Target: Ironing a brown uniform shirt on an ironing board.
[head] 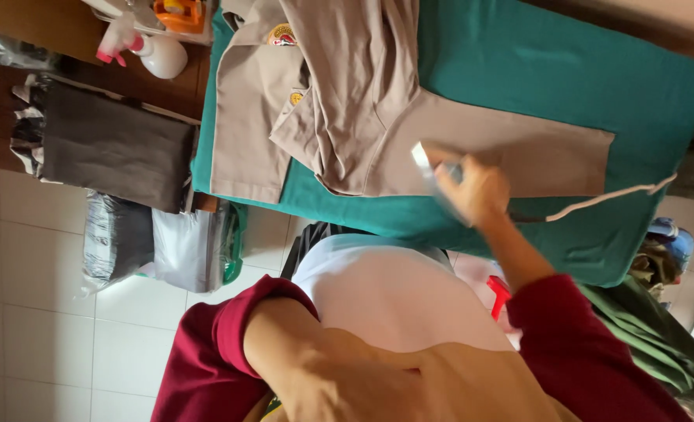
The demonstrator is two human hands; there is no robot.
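Head view. Right hand (479, 187): arm in a dark red sleeve (589, 352) is reaching up from the lower right, forearm bare, wrist bent over the cloth; its grip is closing around a blurred white and grey object (433, 176), kind not discernible.

Left hand: forearm (323, 367) is lying across the bottom of the picture, elbow bent, red sleeve pushed up; the hand itself is lying out of sight, so whether it is closed or open cannot be told.

Beige uniform shirt (339, 101): is lying partly folded on a green-covered desk (534, 62), reaching towards its left edge; the held object is hovering over the shirt's lower panel near the desk's near edge.

White cord (612, 197): is trailing along the near right edge.

White spray bottle (155, 51): is standing off the desk's left edge, beside dark folded cloth (112, 144).
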